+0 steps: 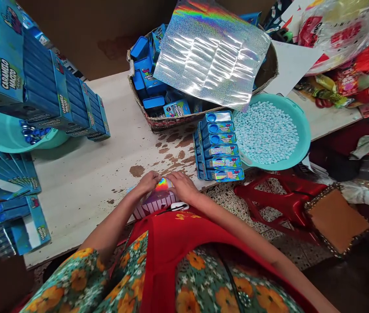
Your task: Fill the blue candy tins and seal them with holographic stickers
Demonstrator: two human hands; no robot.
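Observation:
A small piece of shiny holographic film (162, 184) lies between my two hands at the front edge of the white table. My left hand (148, 182) is closed at its left side, the fingertips pinched together on it. Bent over its right side, my right hand (183, 188) grips the film's edge with fingers and thumb. Under the film, close to my red apron, is a pink-and-white striped piece (153, 205). A small white object (180, 206) with a dark part lies beside my right wrist. My hands partly hide the film.
A rack of blue candy tubes (219, 150) stands to the right, touching a turquoise basin (303, 130) of pale candies. Behind, a large holographic sheet (213, 56) covers a basket (171, 124) of blue packs. Blue display boxes (63, 100) tower at left. A red stool (282, 195) stands right.

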